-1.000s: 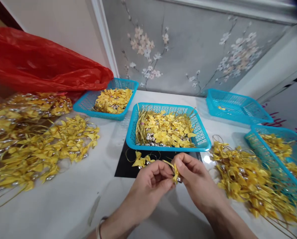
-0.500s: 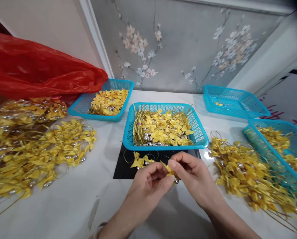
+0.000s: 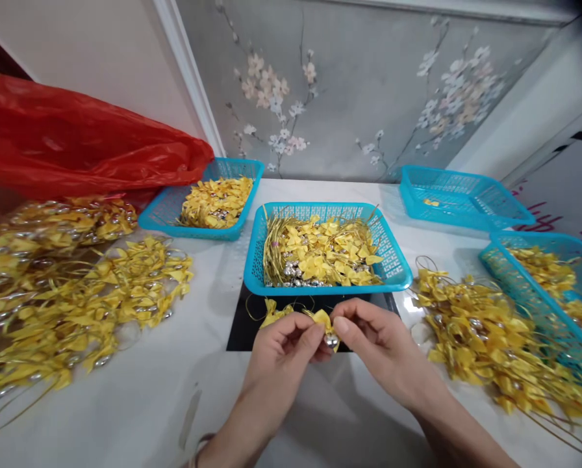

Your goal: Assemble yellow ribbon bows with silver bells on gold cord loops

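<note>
Between my two hands is a small yellow artificial flower (image 3: 323, 320) with a silver bead at its lower side. My left hand (image 3: 287, 348) pinches it from the left with thumb and fingertips. From the right, the thumb and forefinger of my right hand (image 3: 371, 338) close on its edge. Just behind my left hand, another yellow flower piece (image 3: 275, 312) lies on a black mat (image 3: 240, 335). The blue basket (image 3: 328, 290) beyond my hands holds many yellow flowers, gold cords and silver beads.
Heaps of yellow flowers lie on the white table at left (image 3: 106, 299) and right (image 3: 486, 335). Blue baskets stand at the back left (image 3: 227, 233), back right (image 3: 466, 195) and right edge (image 3: 539, 242). A red plastic bag (image 3: 86, 143) hangs over the left side.
The flower has turned in my fingers, so its petals and silver bead now show more plainly. My left hand has shifted slightly left, and the view has moved a little.
</note>
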`<move>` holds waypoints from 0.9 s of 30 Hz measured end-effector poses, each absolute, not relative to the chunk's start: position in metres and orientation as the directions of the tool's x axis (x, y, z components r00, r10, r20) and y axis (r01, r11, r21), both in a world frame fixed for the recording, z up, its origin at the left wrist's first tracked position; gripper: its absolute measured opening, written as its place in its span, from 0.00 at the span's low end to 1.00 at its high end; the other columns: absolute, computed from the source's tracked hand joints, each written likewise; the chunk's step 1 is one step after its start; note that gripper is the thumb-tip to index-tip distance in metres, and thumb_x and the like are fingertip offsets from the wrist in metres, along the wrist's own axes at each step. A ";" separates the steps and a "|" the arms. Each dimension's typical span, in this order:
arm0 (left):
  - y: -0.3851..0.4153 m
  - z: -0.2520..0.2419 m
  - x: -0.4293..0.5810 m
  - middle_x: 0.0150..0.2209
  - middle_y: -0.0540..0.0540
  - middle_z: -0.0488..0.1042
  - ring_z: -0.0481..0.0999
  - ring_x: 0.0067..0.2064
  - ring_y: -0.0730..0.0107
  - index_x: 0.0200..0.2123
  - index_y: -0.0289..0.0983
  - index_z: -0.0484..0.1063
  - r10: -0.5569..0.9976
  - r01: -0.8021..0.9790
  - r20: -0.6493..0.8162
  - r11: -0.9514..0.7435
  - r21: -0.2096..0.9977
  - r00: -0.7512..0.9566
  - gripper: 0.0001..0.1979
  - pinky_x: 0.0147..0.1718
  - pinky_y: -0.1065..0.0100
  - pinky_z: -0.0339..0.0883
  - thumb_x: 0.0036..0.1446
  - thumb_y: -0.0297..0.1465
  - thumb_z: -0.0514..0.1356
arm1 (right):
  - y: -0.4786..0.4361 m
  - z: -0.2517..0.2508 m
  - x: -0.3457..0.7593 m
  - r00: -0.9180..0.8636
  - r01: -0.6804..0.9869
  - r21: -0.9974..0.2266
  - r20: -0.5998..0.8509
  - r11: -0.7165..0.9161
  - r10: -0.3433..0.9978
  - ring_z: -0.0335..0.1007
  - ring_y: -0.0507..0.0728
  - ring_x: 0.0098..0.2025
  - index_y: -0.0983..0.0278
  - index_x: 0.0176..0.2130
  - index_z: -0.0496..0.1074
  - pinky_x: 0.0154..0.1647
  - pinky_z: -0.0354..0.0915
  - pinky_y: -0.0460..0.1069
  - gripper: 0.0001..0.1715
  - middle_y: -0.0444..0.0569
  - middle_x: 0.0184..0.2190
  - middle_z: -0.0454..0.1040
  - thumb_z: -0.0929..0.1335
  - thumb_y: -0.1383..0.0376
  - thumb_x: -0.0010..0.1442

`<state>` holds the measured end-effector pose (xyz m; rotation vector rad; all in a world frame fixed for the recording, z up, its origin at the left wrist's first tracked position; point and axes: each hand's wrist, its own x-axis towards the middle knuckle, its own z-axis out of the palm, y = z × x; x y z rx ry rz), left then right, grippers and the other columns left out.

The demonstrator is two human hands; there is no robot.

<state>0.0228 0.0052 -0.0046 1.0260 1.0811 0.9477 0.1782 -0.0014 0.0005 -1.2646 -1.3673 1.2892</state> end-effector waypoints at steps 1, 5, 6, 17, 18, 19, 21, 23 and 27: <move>0.005 -0.005 0.022 0.23 0.52 0.74 0.73 0.27 0.73 0.24 0.37 0.74 0.965 -0.061 -0.180 0.195 0.979 0.192 0.10 0.29 0.73 0.70 0.56 0.32 0.63 | -0.002 0.001 0.178 -0.143 0.128 -0.991 -0.063 -0.045 0.988 0.60 0.51 0.28 0.64 0.32 0.68 0.28 0.59 0.45 0.14 0.43 0.26 0.66 0.65 0.56 0.64; 0.001 -0.006 0.021 0.25 0.52 0.75 0.74 0.28 0.73 0.27 0.39 0.74 0.983 0.160 0.150 -0.166 0.973 0.108 0.06 0.29 0.75 0.69 0.55 0.25 0.63 | -0.003 0.002 0.175 -0.147 0.143 -0.989 -0.065 -0.044 0.987 0.54 0.50 0.26 0.64 0.29 0.67 0.25 0.54 0.45 0.16 0.40 0.24 0.61 0.64 0.56 0.65; -0.001 -0.007 0.021 0.27 0.51 0.76 0.75 0.30 0.73 0.28 0.39 0.74 0.959 0.215 0.259 -0.279 0.936 0.115 0.06 0.30 0.74 0.69 0.55 0.23 0.63 | -0.002 0.002 0.174 -0.131 0.130 -0.991 -0.062 -0.045 0.989 0.53 0.50 0.25 0.64 0.29 0.66 0.24 0.53 0.45 0.17 0.40 0.23 0.61 0.64 0.56 0.65; -0.013 -0.007 0.023 0.38 0.49 0.81 0.78 0.42 0.63 0.37 0.46 0.78 0.937 0.225 0.342 -0.350 0.909 0.072 0.16 0.44 0.65 0.70 0.53 0.18 0.63 | -0.008 -0.004 0.168 -0.024 0.187 -0.981 0.054 0.058 0.998 0.56 0.51 0.26 0.63 0.30 0.67 0.24 0.54 0.46 0.15 0.41 0.24 0.62 0.62 0.59 0.67; -0.014 -0.007 0.024 0.38 0.49 0.81 0.78 0.41 0.63 0.38 0.47 0.78 0.944 0.214 0.325 -0.328 0.920 0.047 0.16 0.44 0.65 0.69 0.53 0.18 0.63 | -0.009 -0.005 0.167 -0.012 0.224 -0.969 0.101 0.101 0.995 0.57 0.51 0.26 0.62 0.31 0.67 0.25 0.55 0.46 0.14 0.42 0.25 0.63 0.62 0.60 0.67; -0.014 -0.007 0.024 0.37 0.50 0.81 0.78 0.41 0.63 0.38 0.47 0.78 0.950 0.211 0.312 -0.311 0.927 0.029 0.16 0.44 0.66 0.69 0.53 0.19 0.64 | -0.009 -0.006 0.166 -0.003 0.264 -0.954 0.149 0.144 0.989 0.58 0.52 0.27 0.62 0.31 0.67 0.26 0.55 0.47 0.13 0.43 0.26 0.63 0.62 0.62 0.67; -0.013 -0.007 0.024 0.35 0.50 0.81 0.78 0.39 0.64 0.36 0.47 0.79 0.960 0.217 0.278 -0.273 0.937 0.009 0.14 0.42 0.67 0.68 0.53 0.20 0.64 | -0.010 -0.008 0.165 0.004 0.344 -0.912 0.241 0.225 0.971 0.59 0.52 0.27 0.62 0.32 0.67 0.26 0.56 0.47 0.10 0.43 0.26 0.64 0.62 0.65 0.67; -0.011 -0.006 0.025 0.33 0.51 0.80 0.77 0.37 0.66 0.33 0.46 0.79 0.976 0.203 0.216 -0.209 0.957 -0.012 0.11 0.40 0.69 0.68 0.54 0.22 0.64 | -0.009 -0.009 0.164 0.001 0.399 -0.869 0.320 0.294 0.947 0.59 0.52 0.27 0.62 0.32 0.66 0.27 0.56 0.47 0.09 0.43 0.26 0.64 0.63 0.68 0.66; -0.002 -0.002 0.026 0.30 0.52 0.78 0.75 0.34 0.70 0.29 0.42 0.77 0.999 -0.051 -0.029 0.028 0.998 -0.014 0.06 0.36 0.73 0.68 0.51 0.24 0.67 | -0.009 -0.010 0.163 -0.024 0.428 -0.810 0.433 0.401 0.901 0.63 0.52 0.31 0.62 0.34 0.66 0.32 0.60 0.47 0.08 0.45 0.29 0.67 0.62 0.71 0.66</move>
